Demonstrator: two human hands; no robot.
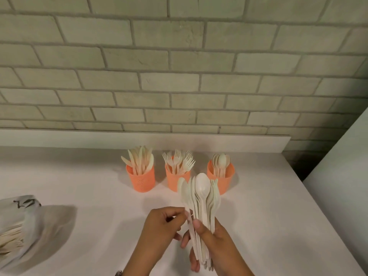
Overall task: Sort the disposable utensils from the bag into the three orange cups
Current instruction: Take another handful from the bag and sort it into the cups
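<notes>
Right hand (217, 244) clamped round utensil bundle (202, 194), left hand (159, 226) pinching 1 outer utensil (184, 198)

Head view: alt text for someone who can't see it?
The right hand grips a utensil bundle while the left hand pinches one piece. Behind stand three orange cups holding knives, forks and spoons; a bag lies left.

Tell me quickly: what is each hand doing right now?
Left hand: pinches a single utensil off the utensil bundle.
Right hand: grips the utensil bundle.
</notes>
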